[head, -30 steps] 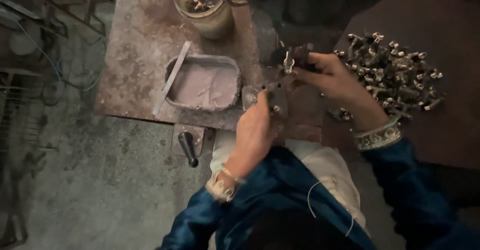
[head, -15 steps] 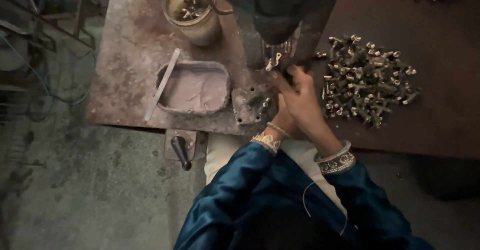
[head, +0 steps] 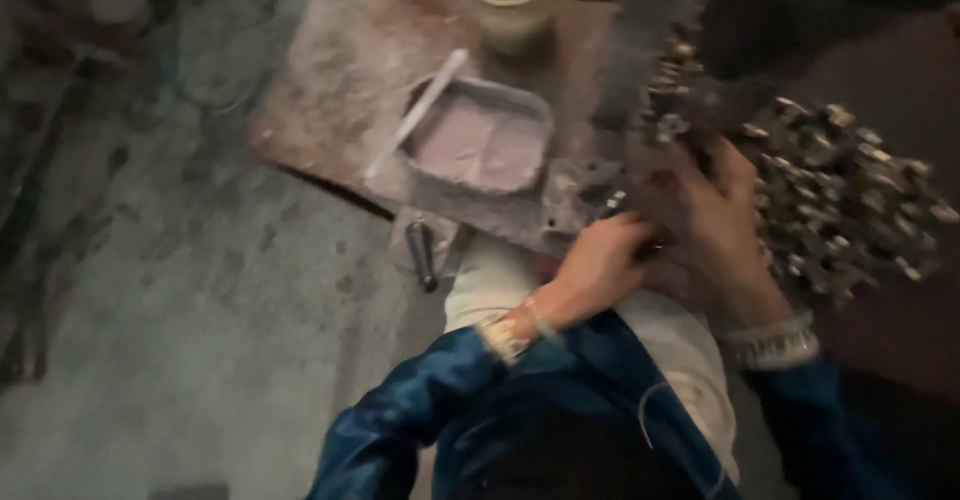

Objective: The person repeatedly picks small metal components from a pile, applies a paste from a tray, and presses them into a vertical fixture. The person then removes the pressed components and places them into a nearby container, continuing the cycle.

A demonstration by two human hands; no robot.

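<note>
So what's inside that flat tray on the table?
The tray holds a pale pinkish-grey paste, smeared flat. A white stick rests across its left rim. Whatever lies under the paste is covered.

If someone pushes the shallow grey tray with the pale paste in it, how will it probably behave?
The shallow tray looks thin-walled, so it may flex or dent. Its flat base on the worn board suggests sliding, not tipping. The white stick leaning across its rim would likely shift or fall. The paste seems thick and unlikely to spill.
</note>
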